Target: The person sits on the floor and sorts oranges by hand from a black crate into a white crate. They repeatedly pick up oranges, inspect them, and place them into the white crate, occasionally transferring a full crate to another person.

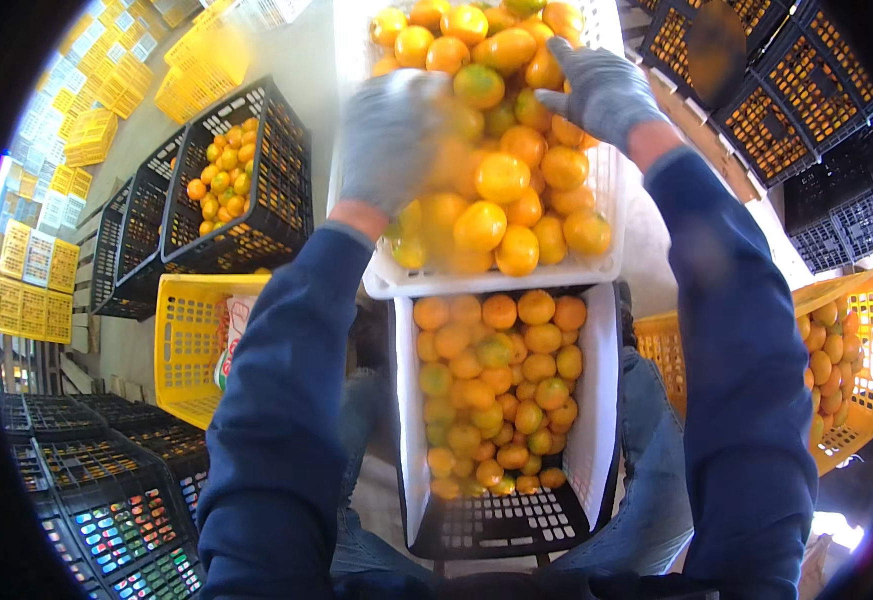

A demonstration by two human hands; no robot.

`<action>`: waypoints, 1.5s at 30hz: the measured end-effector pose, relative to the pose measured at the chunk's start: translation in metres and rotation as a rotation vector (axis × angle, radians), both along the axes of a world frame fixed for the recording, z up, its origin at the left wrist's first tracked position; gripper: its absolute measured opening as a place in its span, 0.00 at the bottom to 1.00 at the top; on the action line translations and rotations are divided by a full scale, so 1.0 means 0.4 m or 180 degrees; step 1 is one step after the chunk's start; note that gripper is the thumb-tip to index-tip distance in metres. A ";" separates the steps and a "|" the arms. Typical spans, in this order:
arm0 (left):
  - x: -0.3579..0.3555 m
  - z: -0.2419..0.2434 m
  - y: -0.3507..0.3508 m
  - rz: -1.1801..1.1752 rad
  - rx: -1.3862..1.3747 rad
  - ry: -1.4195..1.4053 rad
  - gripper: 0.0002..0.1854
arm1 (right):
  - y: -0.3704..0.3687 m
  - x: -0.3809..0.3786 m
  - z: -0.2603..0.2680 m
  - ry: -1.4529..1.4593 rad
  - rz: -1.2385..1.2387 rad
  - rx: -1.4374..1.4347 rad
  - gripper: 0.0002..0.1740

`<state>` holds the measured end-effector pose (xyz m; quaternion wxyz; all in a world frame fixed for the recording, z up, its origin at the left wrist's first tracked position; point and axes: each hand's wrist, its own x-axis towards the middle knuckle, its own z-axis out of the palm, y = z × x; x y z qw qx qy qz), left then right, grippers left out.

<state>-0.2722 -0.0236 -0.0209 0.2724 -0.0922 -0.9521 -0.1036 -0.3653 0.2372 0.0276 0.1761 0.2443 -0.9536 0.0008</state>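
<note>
A white plastic crate (492, 283) heaped with orange and green-tinged citrus fruits (501, 178) stands before me. Over its left side is my left hand (391, 135), in a grey glove, its fingers blurred and partly lost behind a smear on the lens; whether it holds a fruit cannot be made out. My right hand (601, 90), gloved alike, reaches in from the right with thumb and fingers spread around a fruit at the heap's edge. Nearer, between my knees, a black crate with pale side liners (592, 420) contains more citrus fruits (528, 417).
Black crates (282, 172) with citrus stand at left, behind a yellow crate (188, 352) holding a printed bag. Another yellow crate (868, 375) of fruit is at right. Stacked black crates (796, 82) rise upper right, others (106, 465) lower left. Yellow crates (203, 60) stand farther off.
</note>
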 end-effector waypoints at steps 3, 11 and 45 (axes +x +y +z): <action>0.012 0.027 0.078 -0.0074 -0.0397 -0.1278 0.40 | -0.040 -0.009 0.029 -0.0728 -0.0100 0.0041 0.40; 0.046 0.019 0.079 -0.1082 0.0296 -0.2600 0.41 | -0.001 0.038 0.030 -0.1761 -0.0186 -0.0172 0.54; 0.127 -0.161 0.104 -0.0888 0.0399 -0.1951 0.44 | -0.032 0.243 -0.240 -0.2019 0.0153 -0.0171 0.35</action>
